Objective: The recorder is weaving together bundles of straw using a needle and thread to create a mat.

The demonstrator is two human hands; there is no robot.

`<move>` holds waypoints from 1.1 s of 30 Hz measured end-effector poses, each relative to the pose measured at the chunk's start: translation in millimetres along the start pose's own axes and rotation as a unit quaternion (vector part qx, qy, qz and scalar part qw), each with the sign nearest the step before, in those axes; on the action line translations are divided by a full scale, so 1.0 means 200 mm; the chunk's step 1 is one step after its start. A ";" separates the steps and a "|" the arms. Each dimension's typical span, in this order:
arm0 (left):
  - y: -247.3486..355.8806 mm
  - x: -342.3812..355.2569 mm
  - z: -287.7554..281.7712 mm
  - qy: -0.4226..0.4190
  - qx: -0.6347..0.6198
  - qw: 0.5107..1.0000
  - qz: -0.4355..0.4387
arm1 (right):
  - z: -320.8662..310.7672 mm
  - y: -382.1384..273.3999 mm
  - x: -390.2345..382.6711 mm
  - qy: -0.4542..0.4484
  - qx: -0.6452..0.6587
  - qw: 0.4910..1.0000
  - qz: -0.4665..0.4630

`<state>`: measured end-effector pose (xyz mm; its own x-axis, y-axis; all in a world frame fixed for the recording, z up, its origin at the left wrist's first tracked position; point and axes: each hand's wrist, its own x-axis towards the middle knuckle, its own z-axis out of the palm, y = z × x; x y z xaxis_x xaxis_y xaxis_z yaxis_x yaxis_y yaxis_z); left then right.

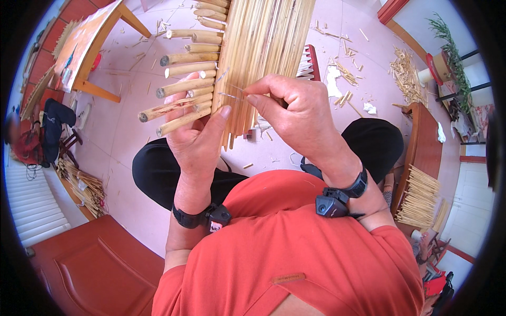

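Note:
A panel of long pale reed stalks (263,52) stretches away in front of me, its near ends hanging above the floor. Along its left side, several short thick stalk pieces (190,69) stick out. My left hand (196,138) closes around the panel's lower left edge, thumb on the front and fingers behind the short pieces. A thin light strand (230,96), thread or wire, crosses the stalks near that edge. With thumb and index finger pinched at the strand's right end, my right hand (298,105) holds it close to the panel's face.
Stalk scraps (345,73) and white paper bits (369,108) litter the pale floor. At upper left stands a wooden table (87,79), with a seated person (52,124) beside it. Stalk bundles (81,187) lie at left; another stalk pile (419,195) lies by a brown wooden bench (424,137).

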<state>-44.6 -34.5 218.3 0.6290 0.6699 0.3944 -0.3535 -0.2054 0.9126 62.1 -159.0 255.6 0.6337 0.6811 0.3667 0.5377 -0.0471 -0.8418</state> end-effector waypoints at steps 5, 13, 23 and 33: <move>0.01 -0.01 -0.01 -0.022 0.003 1.000 0.007 | -0.02 -0.03 -0.01 -0.011 0.049 0.997 0.060; 0.05 0.01 0.01 -0.072 0.065 0.992 0.085 | -0.08 0.00 -0.05 -0.005 0.118 0.992 0.051; -0.01 -0.08 0.14 -0.152 0.207 0.908 0.331 | -0.15 0.39 -0.30 -0.023 0.460 0.871 0.169; -0.06 -0.18 0.20 -0.130 0.179 0.926 0.307 | -0.22 0.41 -0.48 0.010 0.464 0.866 0.183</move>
<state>-35.0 -84.6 197.2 0.5476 0.1629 0.8207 -0.4774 -0.7447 0.4664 70.8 -260.0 168.8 0.6824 0.7309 0.0065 -0.3750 0.3577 -0.8552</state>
